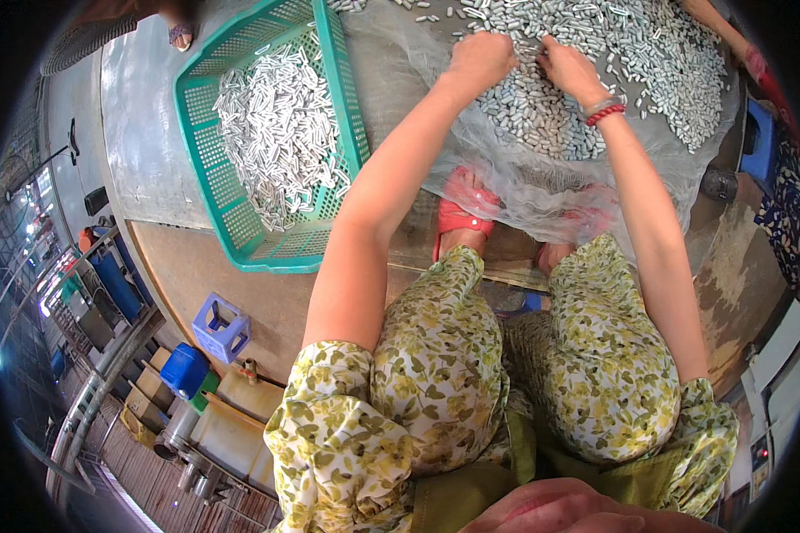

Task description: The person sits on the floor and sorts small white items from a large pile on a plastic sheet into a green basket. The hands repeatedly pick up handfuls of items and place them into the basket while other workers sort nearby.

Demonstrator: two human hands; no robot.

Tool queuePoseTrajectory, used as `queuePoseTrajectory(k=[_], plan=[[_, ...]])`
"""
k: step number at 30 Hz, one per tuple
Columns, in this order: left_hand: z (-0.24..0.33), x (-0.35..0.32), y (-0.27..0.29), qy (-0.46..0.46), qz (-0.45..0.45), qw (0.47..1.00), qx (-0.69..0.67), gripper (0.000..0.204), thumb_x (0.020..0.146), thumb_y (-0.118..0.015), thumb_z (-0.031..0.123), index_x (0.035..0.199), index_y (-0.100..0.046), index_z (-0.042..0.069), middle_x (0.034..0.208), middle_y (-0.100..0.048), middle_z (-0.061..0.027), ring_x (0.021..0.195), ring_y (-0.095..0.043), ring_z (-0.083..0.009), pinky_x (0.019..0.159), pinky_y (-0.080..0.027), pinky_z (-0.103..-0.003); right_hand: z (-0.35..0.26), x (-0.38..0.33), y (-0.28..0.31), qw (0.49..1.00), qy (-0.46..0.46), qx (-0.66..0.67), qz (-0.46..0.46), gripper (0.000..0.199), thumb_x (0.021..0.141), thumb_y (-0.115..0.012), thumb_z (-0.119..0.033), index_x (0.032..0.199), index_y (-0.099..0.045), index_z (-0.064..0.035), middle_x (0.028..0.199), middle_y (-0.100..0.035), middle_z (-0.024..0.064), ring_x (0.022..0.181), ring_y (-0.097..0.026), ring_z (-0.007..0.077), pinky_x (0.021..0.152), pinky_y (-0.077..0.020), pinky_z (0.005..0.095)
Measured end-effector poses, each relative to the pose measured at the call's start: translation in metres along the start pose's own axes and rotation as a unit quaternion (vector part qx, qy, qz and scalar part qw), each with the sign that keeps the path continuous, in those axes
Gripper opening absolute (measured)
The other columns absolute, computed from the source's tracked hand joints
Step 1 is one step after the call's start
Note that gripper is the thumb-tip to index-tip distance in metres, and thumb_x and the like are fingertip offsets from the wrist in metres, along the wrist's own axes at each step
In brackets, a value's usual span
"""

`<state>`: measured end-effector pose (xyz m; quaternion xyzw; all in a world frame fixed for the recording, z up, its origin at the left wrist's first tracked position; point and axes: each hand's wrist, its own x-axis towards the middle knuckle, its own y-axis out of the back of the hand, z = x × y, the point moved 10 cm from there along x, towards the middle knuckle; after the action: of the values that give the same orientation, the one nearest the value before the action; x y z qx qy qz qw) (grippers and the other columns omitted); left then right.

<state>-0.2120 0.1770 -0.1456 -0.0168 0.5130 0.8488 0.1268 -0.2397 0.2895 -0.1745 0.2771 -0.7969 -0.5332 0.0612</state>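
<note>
Small grey pieces [542, 124] worked at by two bare hands, far side.
Left hand [484, 60] and right hand [571, 69] are held at the pile, fingers curled; whether anything is pinched cannot be told. Pieces are spread over a see-through sheet [400, 53], far and right. Shiny pieces [280, 124] are held in a green basket [356, 151], left.

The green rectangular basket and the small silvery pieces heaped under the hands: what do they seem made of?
Green rectangular basket: probably smooth plastic, given its even colour and regular holes. Small silvery pieces: likely dull metal, from their grey sheen.
</note>
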Motion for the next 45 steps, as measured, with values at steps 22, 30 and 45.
queuePoseTrajectory(k=[22, 30, 45], plan=[[-0.067, 0.022, -0.018, 0.023, 0.005, 0.999, -0.027, 0.019, 0.078, -0.061, 0.034, 0.093, -0.07, 0.029, 0.089, -0.068, -0.0035, 0.085, -0.064, -0.025, 0.076, -0.051, -0.038, -0.016, -0.065, 0.104, 0.381, 0.11, 0.913, -0.095, 0.017, 0.083, -0.062, -0.008, 0.092, -0.047, -0.0044, 0.072, -0.03, -0.0004, 0.061, -0.029, 0.0081, 0.042, -0.025, 0.0185], [-0.031, 0.011, -0.027, -0.069, 0.013, 0.995, 0.076, 0.026, 0.08, -0.06, 0.03, 0.104, -0.065, 0.022, 0.085, -0.066, -0.0109, 0.083, -0.063, -0.0296, 0.073, -0.051, -0.041, -0.019, -0.068, 0.113, 0.445, 0.082, 0.885, -0.11, 0.021, 0.086, -0.058, -0.018, 0.082, -0.042, -0.005, 0.073, -0.032, 0.0006, 0.061, -0.032, 0.0077, 0.042, -0.0264, 0.0185], [-0.034, 0.06, -0.12, 0.074, -0.089, 0.992, 0.056, 0.022, 0.078, -0.057, 0.02, 0.094, -0.069, 0.012, 0.098, -0.065, -0.0094, 0.095, -0.06, -0.0261, 0.077, -0.043, -0.045, 0.092, 0.017, -0.053, 0.985, 0.073, -0.142, 0.07, 0.029, 0.09, -0.045, -0.013, 0.116, -0.052, 0.0002, 0.094, -0.062, 0.0226, 0.086, -0.061, 0.0347, 0.071, -0.0481, 0.0424]])
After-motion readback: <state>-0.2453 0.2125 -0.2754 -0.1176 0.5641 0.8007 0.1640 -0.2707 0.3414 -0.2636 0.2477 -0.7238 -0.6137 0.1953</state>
